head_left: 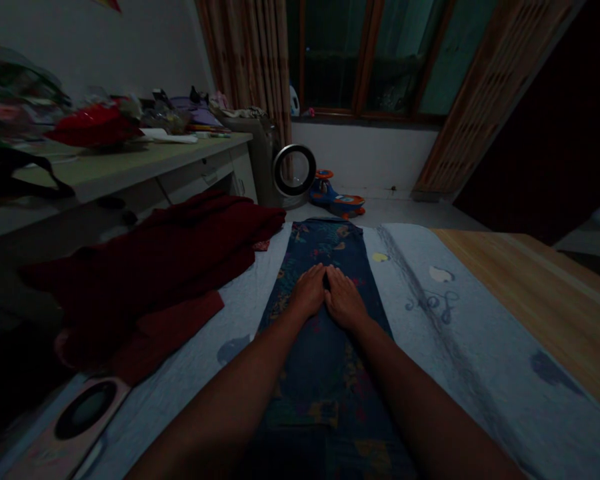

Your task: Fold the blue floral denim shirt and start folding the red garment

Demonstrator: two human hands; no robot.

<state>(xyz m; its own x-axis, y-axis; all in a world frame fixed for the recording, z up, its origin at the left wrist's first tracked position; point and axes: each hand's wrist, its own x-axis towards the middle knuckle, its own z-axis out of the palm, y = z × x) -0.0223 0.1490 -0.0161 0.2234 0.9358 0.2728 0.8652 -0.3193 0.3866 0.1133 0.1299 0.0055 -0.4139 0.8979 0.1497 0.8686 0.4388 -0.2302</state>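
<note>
- The dark blue garment [316, 363] lies flat on a pale printed blanket [517, 417], its long axis running from near the person's body straight away toward the window [363, 60]; the narrower end points away.
- It sits between a heap of dark red cloth [180, 247] on the left and a bare strip of the blanket on the right.
- Both forearms reach forward and slant inward, meeting over the garment's middle.
- The left grip [309, 292] and right grip [345, 298] rest palm down side by side, fingertips forward and close together at the centre.
- Each grip is laid out flat, fingers side by side, pinching nothing.
- The garment shows a floral print in muted reds, yellows and greens, with a folded layer toward the near end; dim light hides finer detail.
</note>
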